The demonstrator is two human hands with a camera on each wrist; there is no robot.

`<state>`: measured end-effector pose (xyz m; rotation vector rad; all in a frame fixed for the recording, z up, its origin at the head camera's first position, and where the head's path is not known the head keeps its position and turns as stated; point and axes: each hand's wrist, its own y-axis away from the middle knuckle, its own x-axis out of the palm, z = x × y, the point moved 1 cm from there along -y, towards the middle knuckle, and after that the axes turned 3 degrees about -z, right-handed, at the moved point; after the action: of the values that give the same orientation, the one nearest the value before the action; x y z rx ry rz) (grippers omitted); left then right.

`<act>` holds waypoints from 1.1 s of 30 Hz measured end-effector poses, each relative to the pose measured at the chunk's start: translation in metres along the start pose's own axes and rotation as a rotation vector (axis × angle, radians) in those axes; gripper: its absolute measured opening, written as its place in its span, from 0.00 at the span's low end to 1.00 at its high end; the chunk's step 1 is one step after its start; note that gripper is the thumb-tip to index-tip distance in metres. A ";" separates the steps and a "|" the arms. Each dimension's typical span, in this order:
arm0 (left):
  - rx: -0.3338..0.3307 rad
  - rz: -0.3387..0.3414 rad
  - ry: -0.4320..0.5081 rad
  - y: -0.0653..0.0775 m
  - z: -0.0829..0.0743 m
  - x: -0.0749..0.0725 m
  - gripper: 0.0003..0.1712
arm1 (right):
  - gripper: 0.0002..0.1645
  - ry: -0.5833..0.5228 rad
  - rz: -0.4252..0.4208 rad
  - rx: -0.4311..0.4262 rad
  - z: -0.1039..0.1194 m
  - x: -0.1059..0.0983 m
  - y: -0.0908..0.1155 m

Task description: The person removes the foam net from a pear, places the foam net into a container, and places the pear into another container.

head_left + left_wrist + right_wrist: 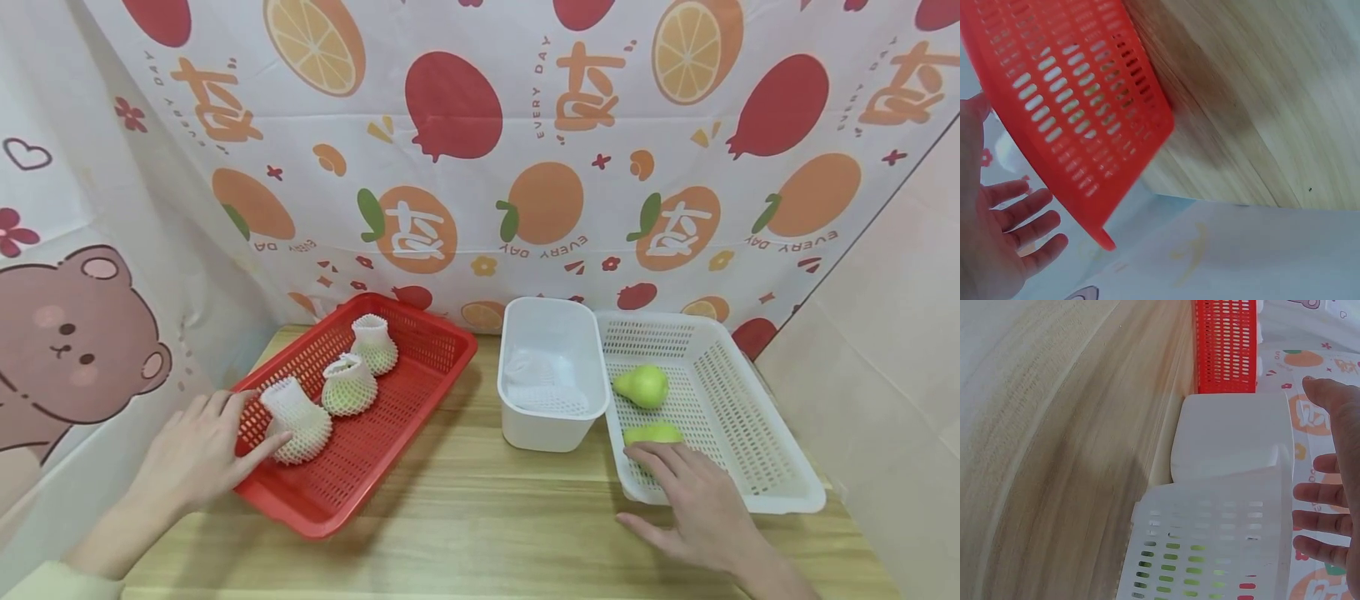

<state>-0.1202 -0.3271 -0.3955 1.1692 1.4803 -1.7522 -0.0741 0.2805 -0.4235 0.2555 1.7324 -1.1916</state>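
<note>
My left hand [195, 454] is at the left rim of the red basket [390, 408], fingers fairly straight and thumb reaching over the rim toward the nearest netted pear [302, 429]. Two more pears, a middle one [349, 387] and a far one [373, 346], sit in that basket, each in a white foam net sleeve. Above the front of the white basket [783, 503], my right hand [693, 504] has its fingertips over a green pear [654, 432], partly covering it; contact is unclear. Behind lies another bare green pear [642, 386].
Between the baskets stands a white bin [547, 432] with foam nets [543, 392] inside, close against the white basket. All stand on a wooden table [480, 533]. A fruit-print curtain [480, 208] hangs behind, and a bear-print cloth [67, 350] at left.
</note>
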 end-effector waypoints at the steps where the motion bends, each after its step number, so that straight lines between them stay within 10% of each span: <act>1: 0.000 0.003 0.000 0.000 0.002 0.001 0.51 | 0.48 0.000 0.000 0.000 0.000 0.000 0.000; 33: 0.220 0.239 -0.046 -0.039 -0.007 0.016 0.48 | 0.44 -0.022 0.006 0.006 0.000 0.006 -0.002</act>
<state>-0.1588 -0.3097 -0.3909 1.3454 1.0914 -1.7929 -0.0787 0.2779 -0.4268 0.2497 1.7080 -1.1917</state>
